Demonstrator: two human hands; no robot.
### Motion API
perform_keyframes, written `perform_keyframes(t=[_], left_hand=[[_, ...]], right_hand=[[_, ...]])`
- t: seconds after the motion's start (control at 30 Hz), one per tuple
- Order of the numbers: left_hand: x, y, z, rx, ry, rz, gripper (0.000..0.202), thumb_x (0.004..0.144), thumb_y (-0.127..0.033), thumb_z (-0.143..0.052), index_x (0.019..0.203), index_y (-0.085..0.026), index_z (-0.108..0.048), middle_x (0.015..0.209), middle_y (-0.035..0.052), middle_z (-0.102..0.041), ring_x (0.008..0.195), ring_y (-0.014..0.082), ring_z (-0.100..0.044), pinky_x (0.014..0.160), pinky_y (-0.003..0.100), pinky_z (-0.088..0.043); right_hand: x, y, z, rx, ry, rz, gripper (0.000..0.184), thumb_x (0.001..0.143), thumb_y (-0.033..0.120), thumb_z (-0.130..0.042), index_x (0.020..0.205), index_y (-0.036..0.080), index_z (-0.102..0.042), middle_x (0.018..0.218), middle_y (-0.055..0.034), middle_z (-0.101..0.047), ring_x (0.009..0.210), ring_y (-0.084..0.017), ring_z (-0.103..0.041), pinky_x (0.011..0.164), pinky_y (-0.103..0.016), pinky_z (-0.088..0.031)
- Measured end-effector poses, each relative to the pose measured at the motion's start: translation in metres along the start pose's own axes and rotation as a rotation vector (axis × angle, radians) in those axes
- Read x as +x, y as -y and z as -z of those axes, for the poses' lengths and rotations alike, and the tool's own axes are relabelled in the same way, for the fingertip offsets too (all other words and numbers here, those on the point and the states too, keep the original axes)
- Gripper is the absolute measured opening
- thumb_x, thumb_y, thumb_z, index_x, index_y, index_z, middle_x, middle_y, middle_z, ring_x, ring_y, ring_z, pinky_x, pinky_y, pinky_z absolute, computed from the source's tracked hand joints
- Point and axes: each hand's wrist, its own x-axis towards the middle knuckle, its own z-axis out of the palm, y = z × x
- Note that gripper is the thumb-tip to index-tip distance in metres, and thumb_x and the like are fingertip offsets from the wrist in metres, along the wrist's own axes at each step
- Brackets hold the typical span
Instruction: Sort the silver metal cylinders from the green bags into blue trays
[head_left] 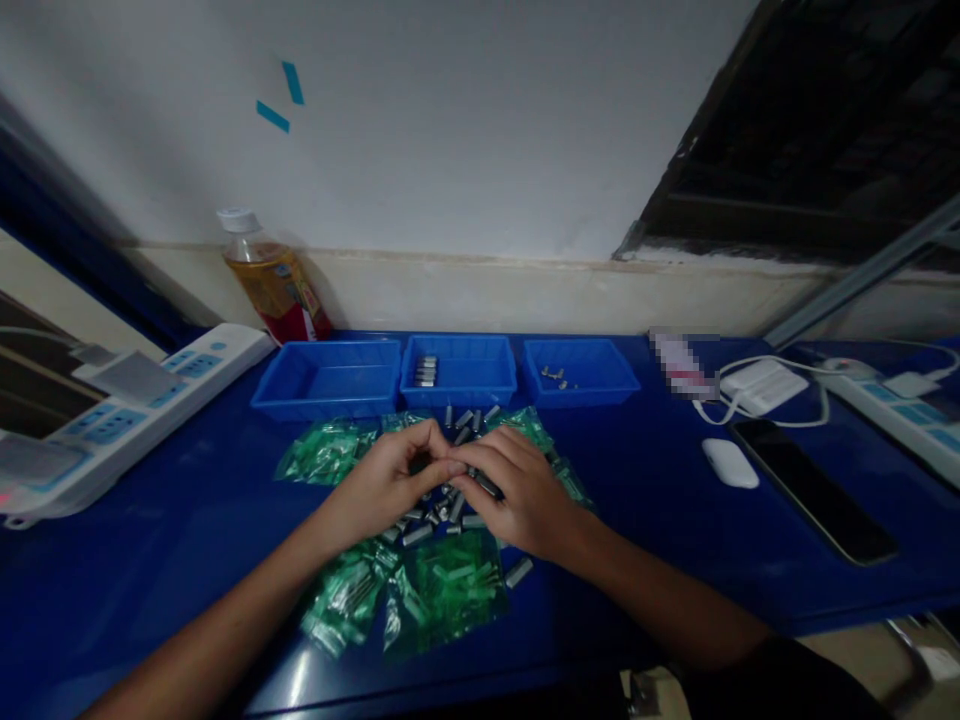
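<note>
My left hand and my right hand meet at the fingertips above a heap of small metal cylinders. Both are closed in a pinch. A dark, rod-like piece shows between the thumb and forefinger of my right hand; its exact kind is unclear. Whatever the left fingertips pinch is hidden. Around the heap lie clear bags of green parts, one bag beyond my left hand and another bag nearer the front. A single cylinder rests below my right wrist.
Along the wall stand three blue trays: the left tray, the middle tray with several cylinders, and the right tray with small metal bits. A bottle, power strips, an earphone case and a phone flank them.
</note>
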Motion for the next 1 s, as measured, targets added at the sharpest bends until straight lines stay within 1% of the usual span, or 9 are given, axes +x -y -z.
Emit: perform_keyframes(t=[0.17, 0.33, 0.43, 0.53, 0.67, 0.77, 0.83, 0.9, 1.0], left_hand=[[0.002, 0.002, -0.005, -0.223, 0.006, 0.07, 0.031, 0.076, -0.04, -0.066, 0.069, -0.017, -0.047, 0.062, -0.0039, -0.05, 0.057, 0.0092, -0.046, 0.052, 0.021, -0.038], [0.002, 0.001, -0.01, -0.279, -0.068, 0.019, 0.034, 0.077, -0.037, -0.066, 0.072, -0.019, -0.038, 0.063, -0.0062, -0.045, 0.056, 0.0078, -0.044, 0.052, 0.019, -0.038], [-0.003, -0.002, -0.007, -0.131, -0.034, -0.048, 0.017, 0.087, -0.034, -0.053, 0.086, -0.018, -0.049, 0.071, -0.0021, -0.054, 0.065, 0.0106, -0.053, 0.058, 0.022, -0.043], [-0.008, -0.006, -0.005, 0.183, -0.025, -0.201, 0.016, 0.087, -0.025, -0.054, 0.102, -0.018, -0.055, 0.089, 0.003, -0.062, 0.081, 0.0144, -0.059, 0.07, 0.026, -0.046], [-0.011, -0.008, -0.007, 0.423, -0.14, -0.316, 0.013, 0.087, -0.02, -0.053, 0.099, -0.017, -0.059, 0.084, 0.0026, -0.063, 0.079, 0.014, -0.059, 0.071, 0.026, -0.046], [-0.01, -0.008, -0.009, 0.401, -0.183, -0.258, 0.015, 0.088, -0.023, -0.051, 0.097, -0.016, -0.06, 0.077, 0.0014, -0.063, 0.071, 0.0132, -0.059, 0.066, 0.024, -0.046], [-0.01, -0.008, -0.009, 0.341, -0.176, -0.165, 0.018, 0.089, -0.028, -0.049, 0.094, -0.015, -0.061, 0.073, 0.0008, -0.063, 0.067, 0.013, -0.059, 0.062, 0.023, -0.045], [-0.009, -0.009, -0.01, 0.266, -0.145, -0.073, 0.025, 0.091, -0.034, -0.046, 0.088, -0.014, -0.062, 0.071, 0.0007, -0.063, 0.065, 0.0131, -0.058, 0.06, 0.022, -0.044], [-0.008, -0.011, -0.01, 0.204, -0.066, 0.013, 0.036, 0.092, -0.041, -0.041, 0.082, -0.014, -0.062, 0.069, 0.0004, -0.063, 0.064, 0.0132, -0.058, 0.058, 0.022, -0.043]], right_hand=[[-0.001, 0.002, -0.005, 0.112, -0.098, -0.036, 0.014, 0.091, 0.02, -0.049, 0.104, 0.019, -0.055, 0.084, -0.0049, -0.061, 0.077, -0.017, -0.056, 0.07, -0.031, -0.046], [-0.003, 0.001, -0.007, 0.141, -0.139, -0.053, 0.007, 0.088, 0.019, -0.053, 0.095, 0.019, -0.056, 0.082, -0.004, -0.061, 0.076, -0.016, -0.056, 0.069, -0.03, -0.046], [0.0, 0.002, -0.004, 0.154, -0.19, -0.125, 0.005, 0.088, 0.021, -0.054, 0.084, 0.019, -0.056, 0.074, -0.002, -0.059, 0.07, -0.015, -0.055, 0.064, -0.027, -0.044], [0.002, 0.003, -0.001, 0.159, -0.209, -0.214, 0.012, 0.089, 0.02, -0.05, 0.079, 0.02, -0.057, 0.07, -0.0006, -0.058, 0.067, -0.013, -0.055, 0.063, -0.026, -0.043], [0.001, 0.003, -0.003, 0.148, -0.179, -0.229, 0.015, 0.09, 0.02, -0.048, 0.078, 0.019, -0.058, 0.071, -0.0013, -0.059, 0.068, -0.013, -0.056, 0.065, -0.026, -0.044], [-0.001, 0.001, -0.004, 0.144, -0.159, -0.225, 0.014, 0.091, 0.02, -0.046, 0.083, 0.019, -0.057, 0.074, -0.0019, -0.059, 0.071, -0.014, -0.057, 0.069, -0.027, -0.045], [-0.002, -0.001, -0.005, 0.112, -0.162, -0.189, 0.008, 0.089, 0.02, -0.05, 0.093, 0.018, -0.056, 0.078, -0.0032, -0.059, 0.075, -0.016, -0.056, 0.071, -0.029, -0.046], [-0.002, -0.001, -0.005, 0.077, -0.156, -0.113, 0.015, 0.087, 0.02, -0.052, 0.102, 0.017, -0.054, 0.082, -0.005, -0.06, 0.077, -0.017, -0.056, 0.071, -0.029, -0.047], [-0.002, 0.0, -0.003, 0.027, -0.14, -0.008, 0.011, 0.089, 0.016, -0.05, 0.098, 0.018, -0.055, 0.083, -0.0054, -0.06, 0.078, -0.017, -0.056, 0.069, -0.028, -0.046]])
